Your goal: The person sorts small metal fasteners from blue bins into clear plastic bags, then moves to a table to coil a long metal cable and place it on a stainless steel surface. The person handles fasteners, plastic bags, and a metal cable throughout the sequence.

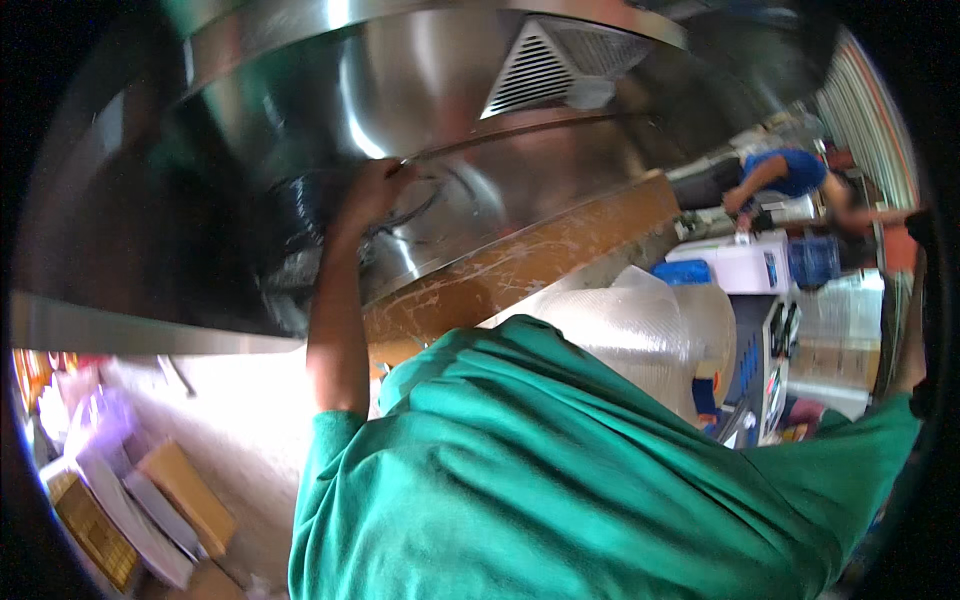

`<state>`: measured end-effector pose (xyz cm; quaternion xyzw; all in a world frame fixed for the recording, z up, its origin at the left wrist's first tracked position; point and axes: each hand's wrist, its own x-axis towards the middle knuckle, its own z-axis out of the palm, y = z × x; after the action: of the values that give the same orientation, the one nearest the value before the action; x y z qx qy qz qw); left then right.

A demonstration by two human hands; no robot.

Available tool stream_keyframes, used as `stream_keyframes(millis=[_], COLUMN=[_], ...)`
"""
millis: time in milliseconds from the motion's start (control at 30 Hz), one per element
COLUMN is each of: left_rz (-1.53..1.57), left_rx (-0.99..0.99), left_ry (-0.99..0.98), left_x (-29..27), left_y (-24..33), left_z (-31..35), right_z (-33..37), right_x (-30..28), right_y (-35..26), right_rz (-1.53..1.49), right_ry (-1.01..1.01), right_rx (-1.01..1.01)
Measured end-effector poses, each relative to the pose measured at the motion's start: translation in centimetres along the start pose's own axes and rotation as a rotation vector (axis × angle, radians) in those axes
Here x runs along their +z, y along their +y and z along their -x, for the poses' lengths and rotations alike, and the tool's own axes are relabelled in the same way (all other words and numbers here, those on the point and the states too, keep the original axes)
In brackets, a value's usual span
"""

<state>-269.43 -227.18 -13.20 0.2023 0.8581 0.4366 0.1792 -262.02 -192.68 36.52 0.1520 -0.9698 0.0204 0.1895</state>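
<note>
A large shiny stainless-steel hood (470,70), with a slatted vent panel (530,70), fills the upper part of the view. Over its steel surface reaches my left hand (376,192), its fingers curled closed near a thin seam. What they grip, if anything, is too blurred to make out. Beside that hand lies a dark looped cable (415,205), and what looks like clear plastic film glints to its left. My right forearm (908,335) runs up along the far right rim. The right hand there is lost in the dark edge, its fingers hidden.
A scuffed brown board (530,265) stands between me and the hood. To the right are a big roll of clear bubble wrap (640,325), a white machine (735,262) and a co-worker in a blue shirt (795,172). Cardboard pieces (185,495) lean at lower left.
</note>
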Motion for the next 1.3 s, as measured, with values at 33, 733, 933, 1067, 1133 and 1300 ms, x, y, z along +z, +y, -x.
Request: stream_keyframes(millis=[33, 733, 933, 1067, 1133, 1300], left_rz=[0.033, -0.217, -0.013, -0.09, -0.12, 0.018], left_rx=[-0.038, 0.477, 0.302, -0.03, -0.176, -0.14], left_ry=[-0.044, 0.425, 0.364, 0.474, 0.574, 0.749], left_x=[1.9, -0.4, 0.2, -3.0, -6.4, -13.8], left_y=[2.1, 1.5, 0.4, -1.4, -4.4, -3.0], left_z=[-0.5, 30.0, 41.4, 50.6, 54.8, 54.9], right_z=[1.9, -0.7, 2.2, 18.9, 23.5, 25.1], right_x=[-1.7, -0.4, 11.7, 32.6, 41.8, 50.1], right_y=[-1.3, -10.6, -12.1, -18.5, -23.6, -33.7], right_rz=[0.057, -0.214, -0.015, -0.722, -0.651, -0.5], right_ry=[-0.001, 0.636, 1.374, 0.462, 0.354, -0.097], right_rx=[0.071, 0.367, 0.189, 0.609, 0.728, 0.623])
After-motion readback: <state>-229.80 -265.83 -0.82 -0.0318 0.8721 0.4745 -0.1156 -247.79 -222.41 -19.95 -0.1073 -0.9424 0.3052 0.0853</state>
